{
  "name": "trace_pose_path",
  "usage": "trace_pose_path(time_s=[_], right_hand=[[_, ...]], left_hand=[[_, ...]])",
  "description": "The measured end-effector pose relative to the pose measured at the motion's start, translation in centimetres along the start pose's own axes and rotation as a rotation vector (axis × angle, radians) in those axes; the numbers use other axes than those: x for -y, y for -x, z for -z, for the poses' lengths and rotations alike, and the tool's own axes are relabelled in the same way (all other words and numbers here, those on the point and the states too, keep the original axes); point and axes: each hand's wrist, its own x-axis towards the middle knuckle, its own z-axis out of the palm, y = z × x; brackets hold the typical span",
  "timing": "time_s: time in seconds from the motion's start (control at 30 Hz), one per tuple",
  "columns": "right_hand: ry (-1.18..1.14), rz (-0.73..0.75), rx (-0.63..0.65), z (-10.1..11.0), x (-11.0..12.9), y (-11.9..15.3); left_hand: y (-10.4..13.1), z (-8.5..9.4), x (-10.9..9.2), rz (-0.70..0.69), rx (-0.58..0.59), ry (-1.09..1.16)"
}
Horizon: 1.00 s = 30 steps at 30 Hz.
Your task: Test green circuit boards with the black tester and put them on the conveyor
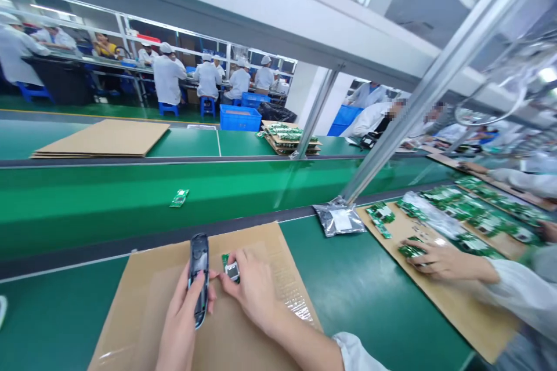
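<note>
My left hand is closed around a long dark plastic housing with a hollow inner side facing up and a pale outer edge. The thumb presses on its inside. Just to the right, my right hand pinches a small green circuit board that carries a grey square display. Board and housing are apart. Both hands are over a brown cardboard sheet with clear tape on it, lying on the green table.
A loose circuit board lies on the green belt ahead. A silvery bag rests near the metal post. At right, a co-worker's hand handles boards on another cardboard sheet. Flat cardboard and stacked boards stand beyond.
</note>
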Motion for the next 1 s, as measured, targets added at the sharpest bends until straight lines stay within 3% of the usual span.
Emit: trace_pose_path(time_s=[0.63,1.0], right_hand=[[-0.308,-0.123,-0.133,0.7,-0.2,-0.7],[-0.323,-0.157,-0.136,1.1,0.0,-0.8]], left_hand=[[-0.3,0.1,-0.2,0.031,-0.027,-0.012],[0.0,-0.2,-0.6,0.037,-0.007,-0.007]])
